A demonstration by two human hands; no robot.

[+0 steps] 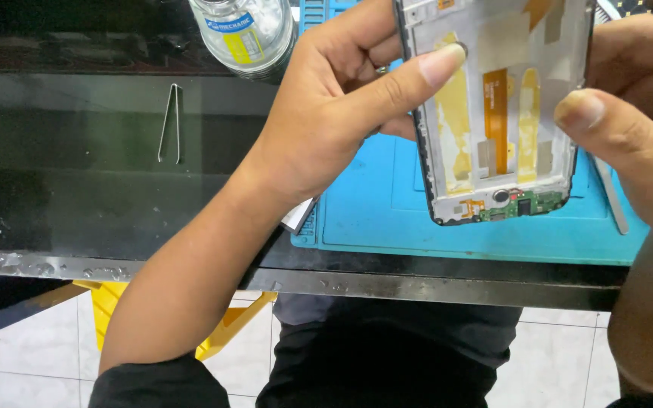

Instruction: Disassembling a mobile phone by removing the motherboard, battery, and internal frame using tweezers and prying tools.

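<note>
phone frame held in both hands over blue mat

phone frame [496,113], opened, back side up, held in the air above the blue repair mat [432,227], its top edge cut off by the picture. inside shows white mid-frame, orange flex strips, yellowish adhesive patches, a small green board at the bottom end with a round part beside it.

nearest the camera: dark trousers and black sleeves, white tiled floor, a yellow stool [224,325] under the table edge. the metal front edge of the black table [77,196] has water drops on it at the left.

left hand [326,113] grips the frame's left edge, thumb pressed flat on the inner face near the upper yellowish patch, other fingers curled behind the frame, so clamped on it. right hand [636,128] is at the frame's right edge, thumb tip touching the edge about mid-height; its other fingers go behind the frame and out of the picture, so full grip hard to tell, looks closed on it.

on the mat, just beside the right hand, a thin metal pry tool [614,200] lies partly under the hand. a white card corner sticks out beneath the left wrist at the mat's left edge.

farther back on the table: metal tweezers [169,125] lying flat, well apart to the left. beyond them a clear glass bottle [245,34] with a blue and yellow label, at the top edge, near the left hand.
</note>
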